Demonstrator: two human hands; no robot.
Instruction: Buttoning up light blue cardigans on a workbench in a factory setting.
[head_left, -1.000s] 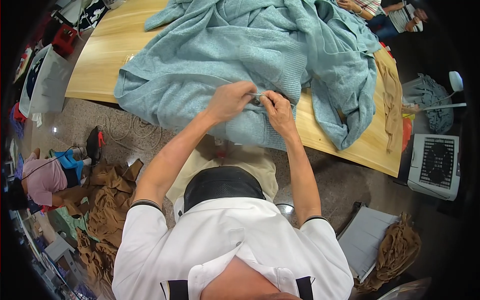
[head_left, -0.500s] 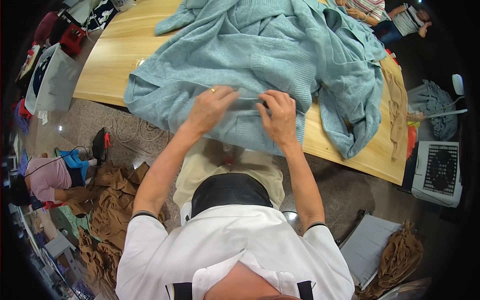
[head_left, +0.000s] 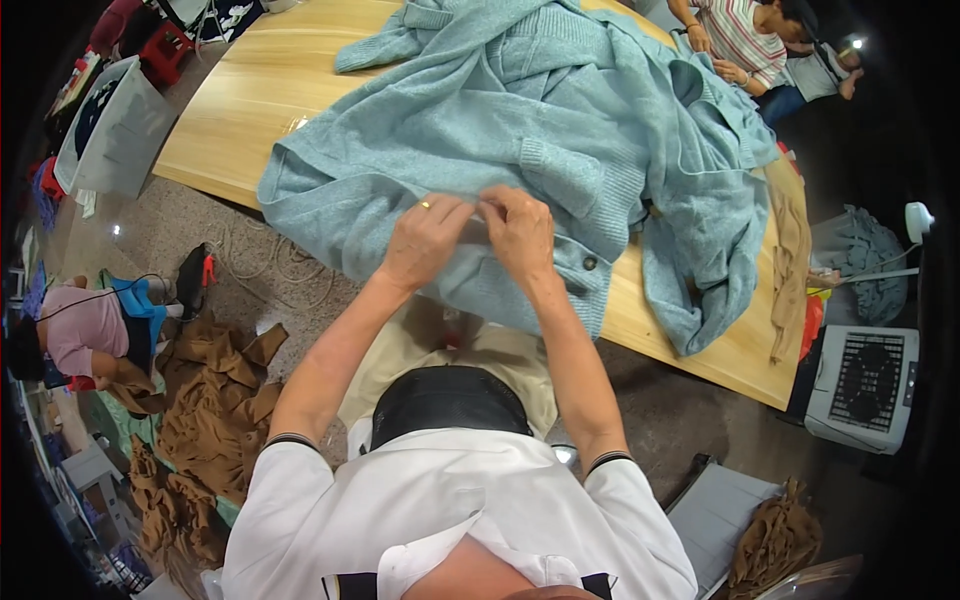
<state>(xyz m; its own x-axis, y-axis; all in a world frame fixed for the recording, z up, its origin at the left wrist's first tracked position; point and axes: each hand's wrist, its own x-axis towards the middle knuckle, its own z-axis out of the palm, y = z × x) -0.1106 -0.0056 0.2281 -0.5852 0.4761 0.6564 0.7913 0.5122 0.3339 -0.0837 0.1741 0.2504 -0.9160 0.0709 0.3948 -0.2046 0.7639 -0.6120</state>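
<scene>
A light blue knitted cardigan [head_left: 400, 130] lies spread and rumpled over the wooden table, its lower part hanging past the near edge. A ribbed pocket [head_left: 560, 172] and a dark button [head_left: 589, 264] show on it. Over the near part of the knit, my left hand [head_left: 425, 240], with a gold ring, and my right hand [head_left: 520, 235] meet at their fingertips. Both sets of fingers are bent and pinched together, slightly blurred. Whatever lies between the tips is too small or hidden to make out.
The wooden table [head_left: 240, 110] bears a strip of tan cloth [head_left: 788, 270] at its right. Across it a person in a striped shirt [head_left: 740, 35] handles the same knitwear. Brown garments [head_left: 215, 400] heap on the floor at left, near a seated person [head_left: 80, 325]. A white appliance [head_left: 862, 385] stands right.
My right hand has moved left to meet my left hand, its fingers closing from a wider spread. The dark button has come into sight. The whole view has shifted slightly.
</scene>
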